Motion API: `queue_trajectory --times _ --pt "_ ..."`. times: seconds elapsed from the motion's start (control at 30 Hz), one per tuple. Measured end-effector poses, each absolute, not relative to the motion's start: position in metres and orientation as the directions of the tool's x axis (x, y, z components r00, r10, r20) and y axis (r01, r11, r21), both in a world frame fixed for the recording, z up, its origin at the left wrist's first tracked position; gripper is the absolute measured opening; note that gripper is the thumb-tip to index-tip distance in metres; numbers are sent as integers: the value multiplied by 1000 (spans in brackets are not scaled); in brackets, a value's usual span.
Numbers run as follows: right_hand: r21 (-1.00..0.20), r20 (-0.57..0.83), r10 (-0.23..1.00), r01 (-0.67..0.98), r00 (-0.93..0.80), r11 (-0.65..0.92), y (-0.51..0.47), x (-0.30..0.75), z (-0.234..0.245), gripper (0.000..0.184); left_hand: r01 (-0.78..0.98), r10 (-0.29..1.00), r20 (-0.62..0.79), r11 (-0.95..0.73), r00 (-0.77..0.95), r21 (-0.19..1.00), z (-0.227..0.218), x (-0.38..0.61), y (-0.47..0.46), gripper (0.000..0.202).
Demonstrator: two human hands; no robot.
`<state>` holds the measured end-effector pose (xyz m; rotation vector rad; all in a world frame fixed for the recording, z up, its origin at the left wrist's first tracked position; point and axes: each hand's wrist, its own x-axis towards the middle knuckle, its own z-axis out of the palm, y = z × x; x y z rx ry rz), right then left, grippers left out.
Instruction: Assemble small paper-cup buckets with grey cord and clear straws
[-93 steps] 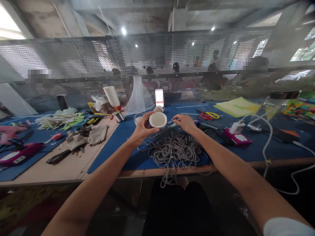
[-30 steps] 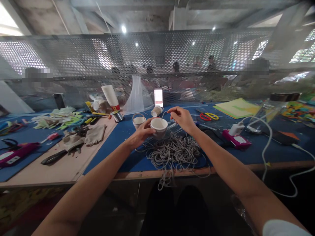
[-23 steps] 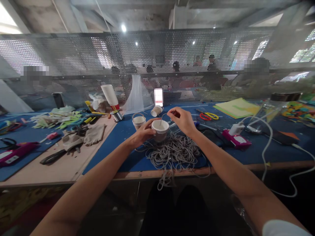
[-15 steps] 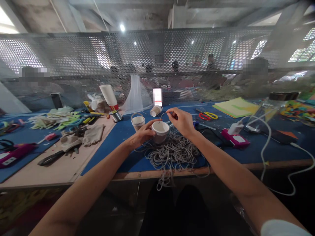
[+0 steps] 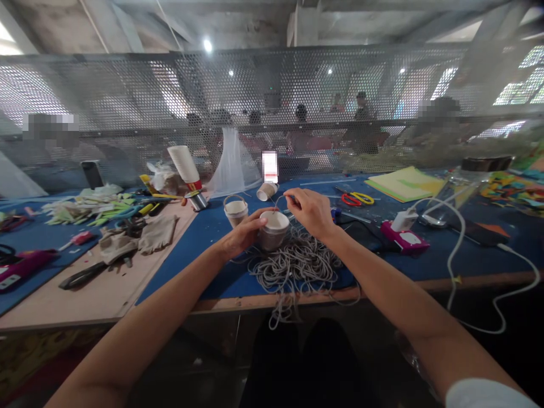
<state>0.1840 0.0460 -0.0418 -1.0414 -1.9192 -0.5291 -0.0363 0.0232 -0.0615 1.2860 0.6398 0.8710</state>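
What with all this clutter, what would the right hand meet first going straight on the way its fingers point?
Probably the tipped cup lying beyond it: the right hand, pinching a cord, points left and away, past the paper cup in the left hand. Depth is unclear.

From where I sit, the cup (image 5: 274, 229) reads as matt white paper. The thin strand (image 5: 281, 198) over it and the heaped cord (image 5: 297, 263) look dull grey and braided. The mat (image 5: 204, 226) is matt blue, the tabletop (image 5: 106, 294) bare wood, the screen (image 5: 127, 96) perforated metal, the gloves (image 5: 157, 233) cloth.
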Motion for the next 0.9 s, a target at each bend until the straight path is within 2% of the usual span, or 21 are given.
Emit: queue_trajectory --times 0.17,0.27,0.47,0.57,0.63,0.9 --pt "-40 829 480 824 -288 565 45 184 -42 24 -196 846 43 74 531 978 -61 -35 23 52" --pt "-89 822 499 803 -274 589 45 183 -43 24 -222 844 41 94 534 970 -61 -36 24 56" --pt "-377 777 613 673 -144 637 50 185 -41 22 -230 841 39 103 540 968 -60 -37 24 59" --pt "-511 740 671 609 -48 606 56 189 -40 21 -230 840 66 71 539 971 -61 -38 25 59" --pt "-560 716 699 600 2 571 60 191 -40 20 -235 837 88 50 540 971 -61 -38 25 58" --pt "-478 721 693 717 -11 508 61 187 -51 18 -291 796 98 101 597 951 -53 -39 20 61"
